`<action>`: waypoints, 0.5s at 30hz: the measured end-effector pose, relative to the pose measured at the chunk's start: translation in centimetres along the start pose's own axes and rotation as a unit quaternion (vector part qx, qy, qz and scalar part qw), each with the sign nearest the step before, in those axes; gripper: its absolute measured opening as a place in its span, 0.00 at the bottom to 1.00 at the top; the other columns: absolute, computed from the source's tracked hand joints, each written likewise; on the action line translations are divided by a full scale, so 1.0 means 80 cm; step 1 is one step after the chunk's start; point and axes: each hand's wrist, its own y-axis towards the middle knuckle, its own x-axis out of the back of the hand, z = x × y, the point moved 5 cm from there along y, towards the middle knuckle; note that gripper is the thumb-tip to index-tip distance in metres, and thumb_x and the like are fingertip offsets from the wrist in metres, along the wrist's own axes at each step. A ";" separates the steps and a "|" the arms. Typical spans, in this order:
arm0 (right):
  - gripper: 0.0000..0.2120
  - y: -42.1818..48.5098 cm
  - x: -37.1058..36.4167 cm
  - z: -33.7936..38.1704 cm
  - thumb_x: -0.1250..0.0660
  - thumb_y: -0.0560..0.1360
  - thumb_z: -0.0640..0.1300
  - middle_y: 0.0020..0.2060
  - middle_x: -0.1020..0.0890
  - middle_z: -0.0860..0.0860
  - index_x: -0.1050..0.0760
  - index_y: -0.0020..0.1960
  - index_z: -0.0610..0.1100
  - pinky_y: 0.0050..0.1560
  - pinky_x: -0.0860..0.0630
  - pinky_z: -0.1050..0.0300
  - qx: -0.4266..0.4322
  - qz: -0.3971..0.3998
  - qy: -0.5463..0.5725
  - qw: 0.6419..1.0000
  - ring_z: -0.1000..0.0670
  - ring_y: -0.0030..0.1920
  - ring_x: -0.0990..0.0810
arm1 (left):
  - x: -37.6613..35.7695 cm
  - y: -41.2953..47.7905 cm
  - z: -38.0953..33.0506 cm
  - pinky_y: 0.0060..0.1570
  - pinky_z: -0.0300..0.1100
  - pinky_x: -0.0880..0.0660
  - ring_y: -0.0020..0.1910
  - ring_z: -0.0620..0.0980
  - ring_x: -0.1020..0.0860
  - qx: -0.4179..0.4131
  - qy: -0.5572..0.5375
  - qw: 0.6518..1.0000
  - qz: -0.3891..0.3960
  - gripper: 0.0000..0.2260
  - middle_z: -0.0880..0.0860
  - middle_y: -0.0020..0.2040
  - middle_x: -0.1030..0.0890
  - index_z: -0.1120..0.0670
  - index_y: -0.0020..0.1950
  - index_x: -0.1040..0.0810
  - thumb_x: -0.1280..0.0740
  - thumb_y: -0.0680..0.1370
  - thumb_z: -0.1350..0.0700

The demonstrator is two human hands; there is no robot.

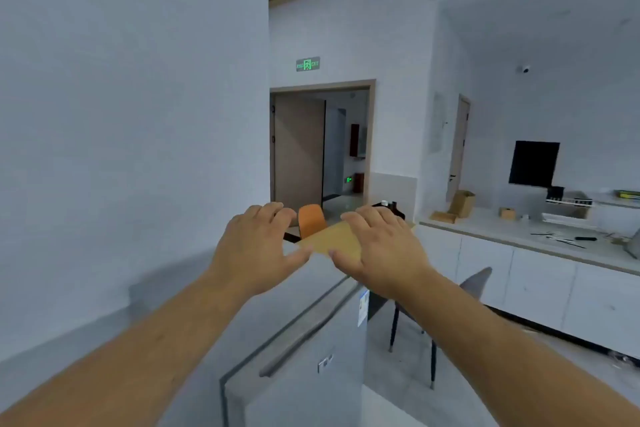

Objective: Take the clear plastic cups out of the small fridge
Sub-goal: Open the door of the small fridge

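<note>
We reach forward with both hands spread and empty, left hand (258,246) and right hand (382,250), above the closed small fridge (304,354). No cups show; presumably they are inside. Pulling the door carelessly could topple them. A green sign (308,64) over the doorway reads "EXIT".

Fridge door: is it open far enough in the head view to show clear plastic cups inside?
No: the fridge door looks closed, no cups show, and both hands hover above it.
</note>
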 end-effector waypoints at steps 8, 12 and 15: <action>0.36 -0.019 -0.173 0.090 0.49 0.77 0.73 0.73 0.30 0.50 0.36 0.77 0.52 0.74 0.37 0.45 0.026 0.132 0.109 0.985 0.47 0.74 0.36 | -0.110 -0.071 0.096 0.65 0.54 0.29 0.70 0.53 0.29 0.084 -0.026 0.990 0.111 0.35 0.49 0.74 0.27 0.47 0.74 0.30 0.45 0.75 0.27; 0.37 -0.062 -0.260 0.115 0.54 0.77 0.72 0.80 0.38 0.49 0.40 0.80 0.56 0.79 0.53 0.42 0.006 0.214 0.133 0.968 0.45 0.79 0.45 | -0.202 -0.108 0.102 0.76 0.55 0.41 0.78 0.52 0.38 0.106 -0.090 0.957 0.255 0.36 0.49 0.81 0.35 0.43 0.77 0.34 0.44 0.74 0.25; 0.37 -0.066 -0.278 0.111 0.55 0.77 0.72 0.81 0.39 0.50 0.39 0.80 0.56 0.80 0.58 0.42 -0.023 0.185 0.155 0.970 0.47 0.80 0.47 | -0.237 -0.103 0.103 0.77 0.62 0.48 0.80 0.53 0.42 0.116 -0.101 0.946 0.285 0.41 0.47 0.82 0.39 0.40 0.78 0.37 0.49 0.70 0.21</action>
